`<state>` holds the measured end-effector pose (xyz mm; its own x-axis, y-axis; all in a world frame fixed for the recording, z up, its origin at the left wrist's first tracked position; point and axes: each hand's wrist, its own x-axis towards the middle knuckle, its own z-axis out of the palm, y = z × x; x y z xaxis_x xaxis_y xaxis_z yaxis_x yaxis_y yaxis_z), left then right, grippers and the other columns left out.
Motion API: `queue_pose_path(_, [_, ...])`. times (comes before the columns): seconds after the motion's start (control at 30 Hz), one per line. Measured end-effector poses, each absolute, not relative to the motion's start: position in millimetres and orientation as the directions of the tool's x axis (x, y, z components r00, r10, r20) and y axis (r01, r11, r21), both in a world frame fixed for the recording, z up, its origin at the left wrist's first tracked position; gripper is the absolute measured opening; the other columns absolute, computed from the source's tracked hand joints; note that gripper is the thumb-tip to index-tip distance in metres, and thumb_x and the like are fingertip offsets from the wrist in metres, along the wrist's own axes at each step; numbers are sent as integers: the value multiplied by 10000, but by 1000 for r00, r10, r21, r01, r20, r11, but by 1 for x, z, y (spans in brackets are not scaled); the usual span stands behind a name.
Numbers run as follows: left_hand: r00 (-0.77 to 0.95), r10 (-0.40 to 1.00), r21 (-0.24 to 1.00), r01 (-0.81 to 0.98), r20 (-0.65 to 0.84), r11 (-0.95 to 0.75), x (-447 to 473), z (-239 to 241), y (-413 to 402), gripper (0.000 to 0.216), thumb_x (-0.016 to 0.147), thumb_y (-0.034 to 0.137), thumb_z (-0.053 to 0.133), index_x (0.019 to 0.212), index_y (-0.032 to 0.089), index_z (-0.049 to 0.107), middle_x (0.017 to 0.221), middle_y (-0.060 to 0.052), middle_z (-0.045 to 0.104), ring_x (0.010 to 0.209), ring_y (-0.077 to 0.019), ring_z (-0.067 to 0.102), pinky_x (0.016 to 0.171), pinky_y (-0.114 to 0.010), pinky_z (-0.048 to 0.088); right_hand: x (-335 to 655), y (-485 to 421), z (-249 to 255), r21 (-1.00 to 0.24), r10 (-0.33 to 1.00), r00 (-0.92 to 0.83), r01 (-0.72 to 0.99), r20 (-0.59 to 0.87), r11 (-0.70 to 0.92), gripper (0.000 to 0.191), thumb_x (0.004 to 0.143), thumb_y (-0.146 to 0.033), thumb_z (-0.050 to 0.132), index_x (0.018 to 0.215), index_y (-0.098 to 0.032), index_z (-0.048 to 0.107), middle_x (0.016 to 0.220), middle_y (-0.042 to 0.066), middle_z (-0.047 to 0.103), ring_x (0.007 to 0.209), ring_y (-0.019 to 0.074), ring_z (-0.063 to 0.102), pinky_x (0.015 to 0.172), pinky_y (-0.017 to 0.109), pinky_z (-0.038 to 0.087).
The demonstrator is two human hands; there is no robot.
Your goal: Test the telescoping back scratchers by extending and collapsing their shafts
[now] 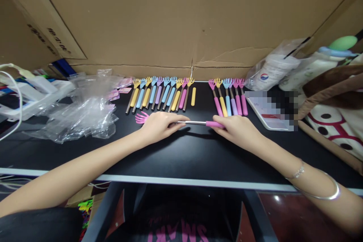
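Observation:
A pink back scratcher (193,123) with a telescopic metal shaft lies stretched out sideways on the black table (181,159). My left hand (159,125) is closed round the shaft near the pink claw head (141,117). My right hand (235,130) grips the pink handle end (214,124). Behind them lie two rows of collapsed back scratchers in yellow, blue, purple and pink: a long row (161,94) at the left and a shorter row (229,98) at the right.
Crumpled clear plastic bags (85,111) lie at the left with white cables and boxes (31,90) beyond. A cardboard wall (181,22) closes the back. At the right are a white tray (266,115), a plastic bag (269,70) and a brown-and-white bag (334,113).

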<state>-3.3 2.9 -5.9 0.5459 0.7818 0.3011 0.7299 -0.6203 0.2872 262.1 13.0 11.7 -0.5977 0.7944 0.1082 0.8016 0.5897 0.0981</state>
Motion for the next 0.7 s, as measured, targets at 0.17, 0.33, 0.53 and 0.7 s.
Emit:
queue_pose_path(0.17, [553,773,266,730,312,-630,-3,-6,3,313,925,412,431,1113,287,647,1005,32,714,854,-142,673,647,-198,438,262,13,11,125,797,-596,802,97,585,255,894,-393,411,720,-214,462,592,-3,566,529,126,528,485,231,201])
queue_pose_path(0.33, [544,801,364,714,250,-598,-3,-4,1,309,920,428,436,1112,304,643,965,36,715,779,-130,662,619,-198,417,263,13,12,120,791,-603,797,99,593,276,903,-410,392,721,-215,462,594,0,575,539,133,539,488,228,211])
queue_pose_path(0.53, [564,802,488,653,198,-579,-2,-3,1,341,939,419,398,1138,270,631,947,14,710,741,-128,644,649,-206,421,264,13,14,151,777,-613,790,144,595,247,895,-397,412,740,-213,470,599,5,596,542,139,552,488,230,221])
queue_pose_path(0.7, [552,812,425,700,187,-574,-2,-3,0,333,939,424,400,1140,286,627,929,21,714,771,-142,656,637,-209,415,264,11,14,240,757,-623,779,198,579,231,888,-381,435,742,-210,484,617,15,621,549,142,564,492,241,205])
